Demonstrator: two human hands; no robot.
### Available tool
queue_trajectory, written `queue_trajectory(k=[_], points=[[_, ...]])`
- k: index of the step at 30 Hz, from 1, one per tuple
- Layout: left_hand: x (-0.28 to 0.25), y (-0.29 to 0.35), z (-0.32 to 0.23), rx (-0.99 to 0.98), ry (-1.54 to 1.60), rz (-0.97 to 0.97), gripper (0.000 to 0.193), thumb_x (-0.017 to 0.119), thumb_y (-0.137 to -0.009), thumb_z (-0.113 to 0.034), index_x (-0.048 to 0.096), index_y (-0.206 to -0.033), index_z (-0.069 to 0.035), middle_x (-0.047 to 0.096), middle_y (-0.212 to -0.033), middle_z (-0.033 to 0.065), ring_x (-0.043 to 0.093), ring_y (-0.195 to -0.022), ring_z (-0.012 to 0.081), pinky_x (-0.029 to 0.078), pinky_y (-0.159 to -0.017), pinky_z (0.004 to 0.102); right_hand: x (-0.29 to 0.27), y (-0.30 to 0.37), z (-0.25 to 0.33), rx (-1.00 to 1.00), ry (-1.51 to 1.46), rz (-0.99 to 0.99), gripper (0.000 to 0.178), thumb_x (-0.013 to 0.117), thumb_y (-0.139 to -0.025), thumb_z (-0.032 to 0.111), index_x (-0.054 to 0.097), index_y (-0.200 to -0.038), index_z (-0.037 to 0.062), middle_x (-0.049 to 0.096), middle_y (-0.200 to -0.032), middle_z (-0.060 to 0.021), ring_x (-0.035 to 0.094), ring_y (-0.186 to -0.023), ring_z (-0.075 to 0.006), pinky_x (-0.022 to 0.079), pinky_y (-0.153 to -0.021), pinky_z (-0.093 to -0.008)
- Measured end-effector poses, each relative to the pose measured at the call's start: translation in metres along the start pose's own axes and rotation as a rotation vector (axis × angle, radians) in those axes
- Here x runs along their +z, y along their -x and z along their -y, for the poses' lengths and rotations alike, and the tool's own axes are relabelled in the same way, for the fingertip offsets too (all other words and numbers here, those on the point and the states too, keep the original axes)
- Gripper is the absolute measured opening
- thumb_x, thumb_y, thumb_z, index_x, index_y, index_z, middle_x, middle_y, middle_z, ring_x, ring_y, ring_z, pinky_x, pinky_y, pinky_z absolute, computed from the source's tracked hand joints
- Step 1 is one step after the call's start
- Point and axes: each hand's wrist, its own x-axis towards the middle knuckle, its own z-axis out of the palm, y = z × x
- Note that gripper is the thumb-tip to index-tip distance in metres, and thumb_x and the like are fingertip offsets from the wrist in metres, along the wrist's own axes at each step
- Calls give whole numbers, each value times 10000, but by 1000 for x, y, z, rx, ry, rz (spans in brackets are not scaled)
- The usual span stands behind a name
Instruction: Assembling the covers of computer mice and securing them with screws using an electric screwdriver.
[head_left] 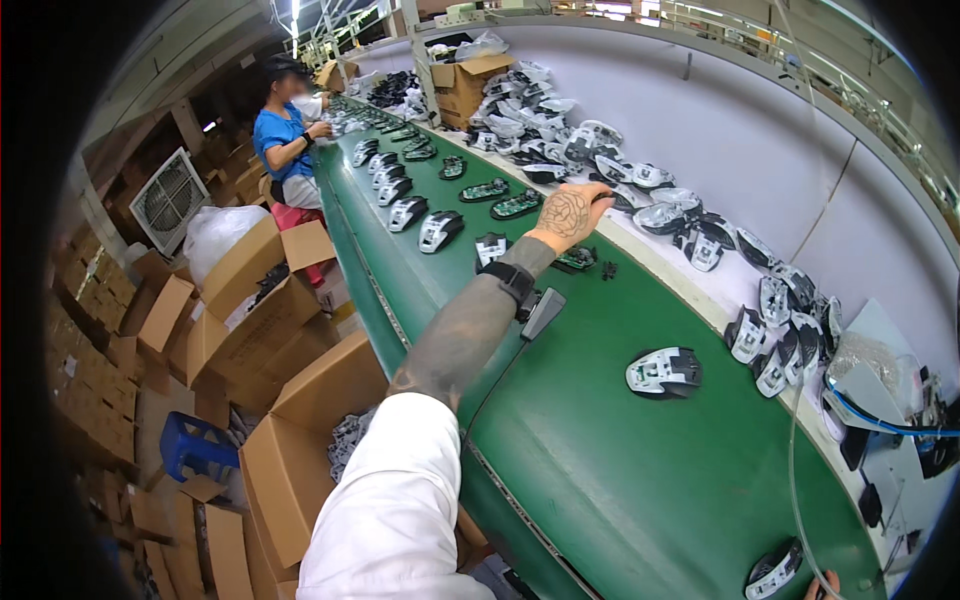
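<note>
My left hand [566,215] stretches far across the green belt to the ledge behind it. Its fingers are bent around the edge of a dark mouse shell [624,199] there, partly hidden by the hand. Under my wrist lie a green circuit board [577,259] and a mouse shell [491,248]. Only some fingertips of my right hand [826,584] show at the bottom right rim, beside a black and grey mouse shell [773,570]; what they do is cut off. Another grey and black shell [663,372] sits alone mid-belt.
Mouse shells [440,231] and circuit boards [484,190] line the green belt [590,480]. Heaps of shells [703,243] fill the white ledge. A clear tube [793,470] hangs at right. Open cartons [290,480] stand left of the belt; a person in blue [279,135] works farther up.
</note>
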Motion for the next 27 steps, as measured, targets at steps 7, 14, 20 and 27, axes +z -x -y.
queue_trajectory(k=[7, 14, 20, 27], points=[[-81, 49, -89, -262, 693, 1339, 192, 720, -791, -131, 616, -915, -28, 667, -766, 42, 613, -677, 95, 476, -590, 239, -13, 6, 13, 2, 5, -13, 311, 668, -851, 215, 616, -1031, -33, 649, -889, -162, 601, -726, -193, 492, -656, -293], [-107, 14, -79, -221, 358, 1243, 199, 730, -788, -185, 615, -861, -41, 660, -851, 49, 618, -744, 109, 488, -631, 255, -13, 9, 1, 8, 10, 44, 317, 621, -877, 212, 607, -1079, -32, 643, -977, -167, 611, -841, -218, 489, -762, -286], [-89, -17, -47, -246, 263, -71, 608, 679, -820, -350, 451, -1280, -25, 475, -1313, 174, 483, -1203, 290, 429, -952, 367, 9, 5, -40, 84, -169, -32, 248, 632, -838, 89, 575, -1054, -16, 552, -1144, -180, 542, -1040, -291, 421, -930, -354], [-8, 70, -43, -42, 31, 407, 487, 692, -790, -356, 571, -1144, -43, 571, -1149, 162, 556, -1063, 281, 455, -900, 371, 5, 3, -52, 56, -58, -63, 232, 627, -812, 85, 595, -1024, -6, 576, -1124, -176, 554, -1048, -292, 421, -921, -358]])
